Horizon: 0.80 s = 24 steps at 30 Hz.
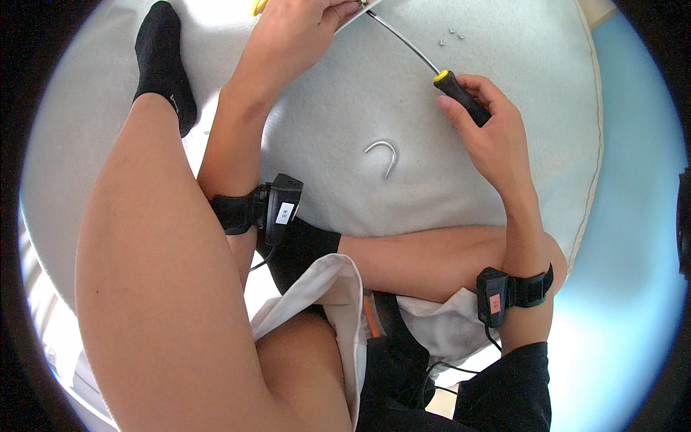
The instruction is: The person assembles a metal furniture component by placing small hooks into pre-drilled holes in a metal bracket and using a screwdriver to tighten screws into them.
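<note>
My right hand (497, 137) is wrapped round the black handle of a screwdriver (407, 43) with a yellow collar. Its long metal shaft points up and left, its tip meeting the edge of a white flat piece (358, 16) at the top of the view. There my left hand (299, 32) is closed, thumb and fingers pinched at that piece beside the tip. Most of the piece lies beyond the picture's edge, and whatever small part is between the fingertips is too small to name. Several small screws (451, 32) lie on the pale cloth right of the shaft.
A curved metal hook (389, 153) lies on the pale round padded surface (317, 158) between my forearms. Something yellow (258, 7) shows at the top edge. My legs, one in a black sock (158, 57), frame the work area. Black straps with boxes and cables circle both forearms.
</note>
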Each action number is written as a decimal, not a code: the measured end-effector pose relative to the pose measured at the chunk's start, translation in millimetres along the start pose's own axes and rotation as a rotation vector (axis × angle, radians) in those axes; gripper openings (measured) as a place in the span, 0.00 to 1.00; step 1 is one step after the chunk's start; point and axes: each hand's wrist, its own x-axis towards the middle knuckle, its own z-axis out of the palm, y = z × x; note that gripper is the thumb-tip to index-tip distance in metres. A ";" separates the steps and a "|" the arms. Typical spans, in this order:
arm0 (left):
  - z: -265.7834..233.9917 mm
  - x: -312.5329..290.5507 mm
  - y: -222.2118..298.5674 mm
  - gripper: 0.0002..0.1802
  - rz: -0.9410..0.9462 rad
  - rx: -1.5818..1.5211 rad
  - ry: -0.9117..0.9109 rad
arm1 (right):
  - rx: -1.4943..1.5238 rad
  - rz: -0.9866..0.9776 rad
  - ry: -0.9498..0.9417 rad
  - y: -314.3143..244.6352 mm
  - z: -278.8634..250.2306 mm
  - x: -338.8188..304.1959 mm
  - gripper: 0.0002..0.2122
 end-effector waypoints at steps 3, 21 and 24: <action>-1.0 0.2 3.7 0.11 0.013 -0.015 0.005 | 0.008 -0.006 0.008 1.5 -0.7 -0.6 0.17; -4.8 2.5 -6.9 0.07 0.131 0.038 0.053 | 0.045 -0.055 0.054 1.7 -0.6 -0.9 0.16; -4.6 2.8 -14.7 0.07 0.252 0.004 0.166 | -0.011 -0.108 0.094 -1.9 -5.6 -2.9 0.15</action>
